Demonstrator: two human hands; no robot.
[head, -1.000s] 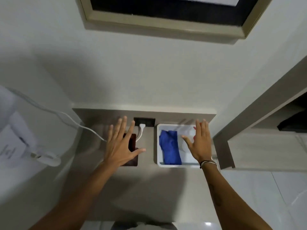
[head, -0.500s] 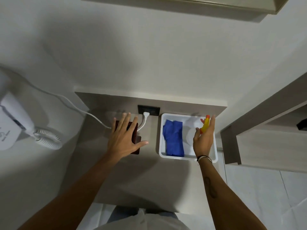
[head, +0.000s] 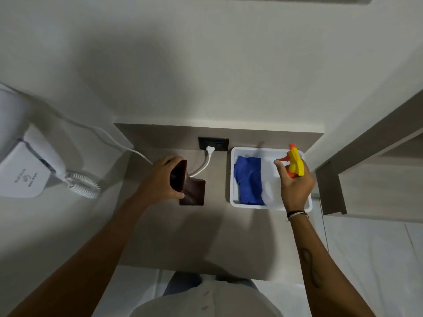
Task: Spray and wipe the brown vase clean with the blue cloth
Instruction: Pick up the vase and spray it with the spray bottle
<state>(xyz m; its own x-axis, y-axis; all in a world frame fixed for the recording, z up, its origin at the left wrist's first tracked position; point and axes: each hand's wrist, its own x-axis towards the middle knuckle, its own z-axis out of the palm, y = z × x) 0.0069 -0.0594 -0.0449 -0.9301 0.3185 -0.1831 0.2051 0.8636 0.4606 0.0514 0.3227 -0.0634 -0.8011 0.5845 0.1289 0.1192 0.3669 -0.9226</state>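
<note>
The brown vase stands on the grey counter, tipped to the left, its mouth facing the camera. My left hand grips it around the upper part. My right hand holds a spray bottle with a yellow and orange head above the right side of the white tray. The bottle's body is mostly hidden by my fingers. The blue cloth lies crumpled in the tray's left half.
A black wall socket with a white plug and cable sits behind the vase. A white wall-mounted hair dryer with a coiled cord hangs at the left. A wooden shelf unit stands to the right of the tray.
My left hand has closed around the vase and tilted it leftward. My right hand has lifted the spray bottle up from the tray. The camera has tipped further down.
</note>
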